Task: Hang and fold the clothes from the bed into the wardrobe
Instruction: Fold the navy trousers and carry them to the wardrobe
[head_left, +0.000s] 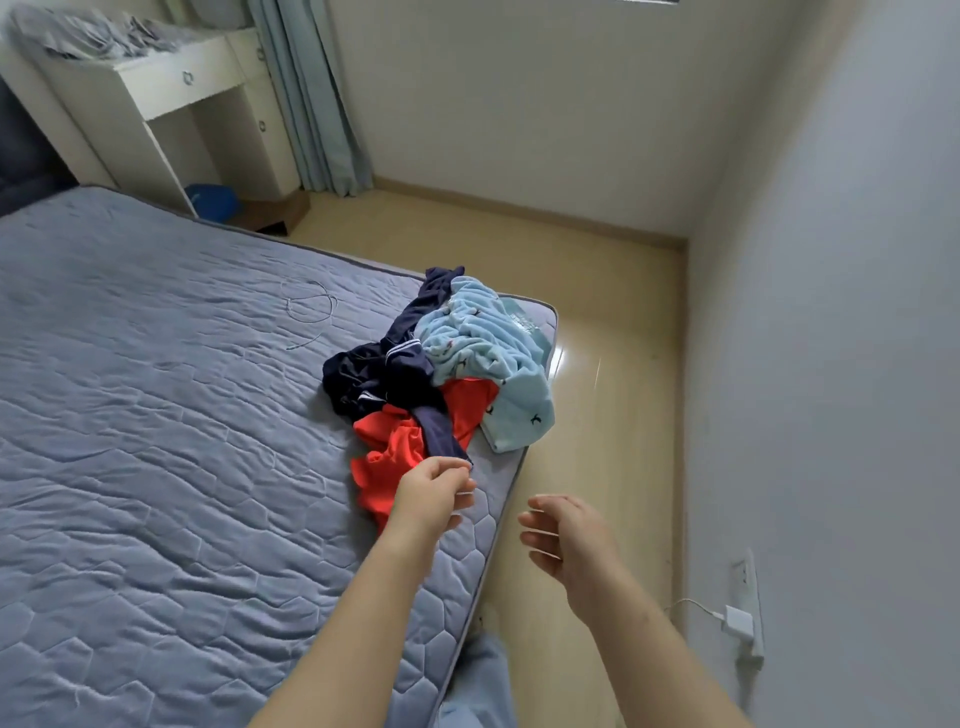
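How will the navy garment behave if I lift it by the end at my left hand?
Probably floppy: the navy garment lies crumpled and twisted. It may drag the red garment, since it crosses over it. Likely light, given thin folds.

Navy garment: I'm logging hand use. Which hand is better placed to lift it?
Left. The left hand pinches the navy garment at its near end; the right hand hangs open off the bed, touching nothing.

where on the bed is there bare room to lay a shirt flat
The wide quilted stretch of the bed left of the clothes pile, nearer than the thin cable, is bare. The right corner is crowded: pile, plus left hand pinching the navy garment.
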